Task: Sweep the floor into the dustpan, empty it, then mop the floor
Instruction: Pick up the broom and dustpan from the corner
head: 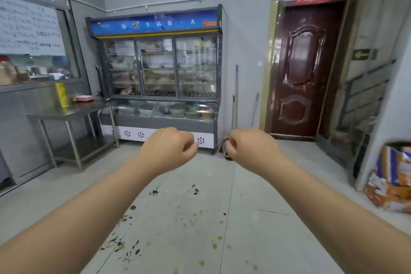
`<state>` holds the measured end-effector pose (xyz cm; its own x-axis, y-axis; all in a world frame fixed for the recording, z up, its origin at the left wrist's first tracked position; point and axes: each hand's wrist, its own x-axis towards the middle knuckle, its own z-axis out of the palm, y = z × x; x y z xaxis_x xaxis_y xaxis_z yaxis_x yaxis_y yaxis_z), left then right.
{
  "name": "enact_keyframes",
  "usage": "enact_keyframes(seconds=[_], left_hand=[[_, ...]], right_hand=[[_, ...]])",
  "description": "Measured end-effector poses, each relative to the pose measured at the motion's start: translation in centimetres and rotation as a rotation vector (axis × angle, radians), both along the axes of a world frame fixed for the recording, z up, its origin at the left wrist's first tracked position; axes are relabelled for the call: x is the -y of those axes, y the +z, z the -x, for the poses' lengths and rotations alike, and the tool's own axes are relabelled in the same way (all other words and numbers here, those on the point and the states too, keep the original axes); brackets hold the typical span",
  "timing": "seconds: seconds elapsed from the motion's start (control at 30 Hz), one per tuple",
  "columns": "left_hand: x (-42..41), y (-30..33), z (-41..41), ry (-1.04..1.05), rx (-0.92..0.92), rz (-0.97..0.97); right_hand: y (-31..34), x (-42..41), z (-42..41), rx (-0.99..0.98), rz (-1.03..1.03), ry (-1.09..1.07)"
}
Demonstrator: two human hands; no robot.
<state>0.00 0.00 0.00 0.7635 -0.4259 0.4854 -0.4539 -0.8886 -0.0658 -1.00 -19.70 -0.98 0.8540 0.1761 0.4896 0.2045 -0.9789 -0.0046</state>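
1. Pale grey floor tiles (200, 218) are seen littered with dark leafy scraps (124, 244) and yellowish-brown spots (214, 245), mostly in the near half of the room
2. Against the back wall a glass-fronted refrigerated display cabinet with a blue header (160, 73) is placed, with a stainless steel table (73, 111) on its left and a dark red-brown panelled door (304, 69) on its right
3. Between cabinet and door, long metal cleaning-tool handles (236, 95) are leaned upright against the wall; their heads are hidden behind the right hand
4. The left hand (169, 147) is held out over the floor with fingers curled loosely inward, and nothing is gripped
5. The right hand (251, 147) is likewise held out with curled fingers, near the handles' foot, and nothing is held
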Motion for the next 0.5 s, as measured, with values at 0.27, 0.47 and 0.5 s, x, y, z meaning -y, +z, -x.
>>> enact_keyframes(seconds=[0.27, 0.47, 0.5], left_hand=[[8.7, -2.3, -4.4, -0.226, -0.013, 0.034], [17.0, -3.2, -10.2, -0.329, 0.007, 0.061], [18.6, -3.2, -11.2, -0.346, 0.0, 0.077]], right_hand=[[-1.7, 7.3, -0.7, -0.025, -0.034, -0.165], [-2.8, 15.1, -4.7, -0.058, -0.029, -0.244], [-2.8, 16.7, -5.6, -0.058, -0.032, -0.253]])
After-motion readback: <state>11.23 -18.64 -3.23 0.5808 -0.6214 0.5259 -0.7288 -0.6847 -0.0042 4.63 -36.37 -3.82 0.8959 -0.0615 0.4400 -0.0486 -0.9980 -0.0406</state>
